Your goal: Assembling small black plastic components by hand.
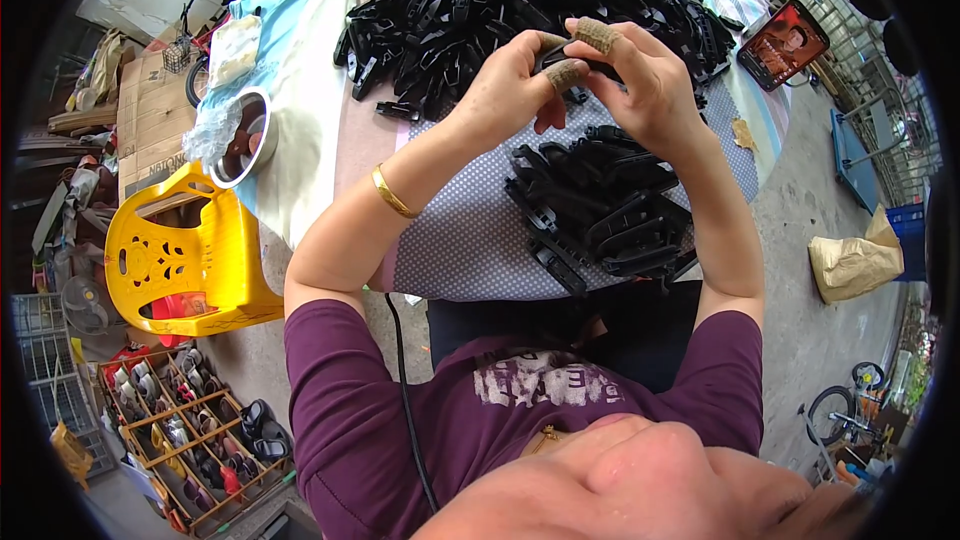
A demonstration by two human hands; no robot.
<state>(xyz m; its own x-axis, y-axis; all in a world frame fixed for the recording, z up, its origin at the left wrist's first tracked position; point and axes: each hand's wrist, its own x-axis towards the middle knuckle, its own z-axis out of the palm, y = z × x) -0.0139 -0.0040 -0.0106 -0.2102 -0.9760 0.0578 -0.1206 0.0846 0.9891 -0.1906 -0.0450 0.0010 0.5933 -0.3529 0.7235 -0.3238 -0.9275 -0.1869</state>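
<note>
My left hand (505,90) and my right hand (645,80) meet above the table, both gripping one small black plastic part (575,65) between fingertips. Brown tape wraps a finger on each hand. A gold bangle (392,195) circles my left wrist. Beyond the hands lies a big heap of loose black plastic parts (500,0). Nearer to me, below the hands, a smaller pile of black parts (600,205) rests on the dotted grey cloth (470,230).
A phone (783,43) with a lit screen lies at the table's right edge. A metal bowl (245,135) and a plastic bag sit at the left. A yellow plastic chair (185,255) stands left of the table, a shoe rack (195,420) below it, a brown paper sack (855,262) on the right.
</note>
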